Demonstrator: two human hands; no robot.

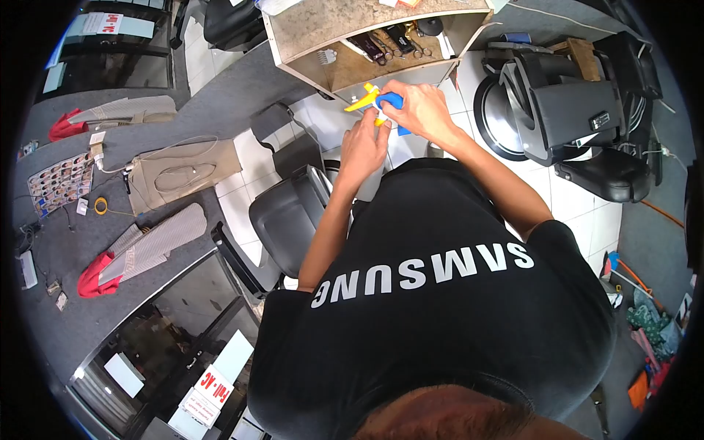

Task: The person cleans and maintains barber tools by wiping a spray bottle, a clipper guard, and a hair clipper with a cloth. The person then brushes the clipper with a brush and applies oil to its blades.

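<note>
A small yellow, white and blue object point(372, 97), perhaps a spray head, is held up between both hands near the wooden shelf unit. Its yellow pointed end faces left. My right hand point(423, 111) is closed on the blue part, with the thumb and fingers pressed round it. Just below and to the left, my left hand point(364, 149) has its fingers closed around the lower white and yellow part. The fingers hide some of the object. A bit of blue shows below my right hand.
The wooden shelf unit point(315, 33) holds scissors and clippers just beyond the hands. Black chairs stand at left point(290, 220) and right point(565, 106). A grey counter point(55, 249) carries cloths and cables. Cloths and bags point(653, 330) lie at far right.
</note>
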